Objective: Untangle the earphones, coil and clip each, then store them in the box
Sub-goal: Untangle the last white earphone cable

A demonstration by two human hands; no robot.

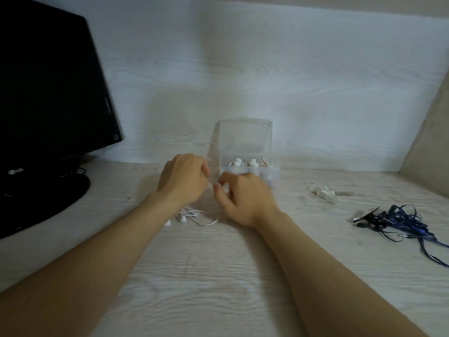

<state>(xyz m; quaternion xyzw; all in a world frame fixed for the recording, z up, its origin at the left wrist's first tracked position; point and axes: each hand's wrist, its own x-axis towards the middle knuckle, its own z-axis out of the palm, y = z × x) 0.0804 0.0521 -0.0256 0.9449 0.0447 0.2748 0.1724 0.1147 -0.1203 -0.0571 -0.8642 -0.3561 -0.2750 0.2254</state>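
Note:
My left hand [183, 180] and my right hand [243, 199] are close together above the desk, both with fingers curled round the thin cord of the white earphones [185, 216]. The earbuds and a loop of cord lie on the desk below my left wrist. Just behind my hands stands the clear plastic box [245, 142], its lid upright, with white clipped coils inside. A tangle of blue and black earphones [401, 222] lies at the right. White clips [324, 193] lie to the right of the box.
A black monitor [48, 93] on a round base fills the left side. The pale wood-grain desk [218, 276] meets a white wall behind the box. A beige slanted panel [430, 142] closes off the right.

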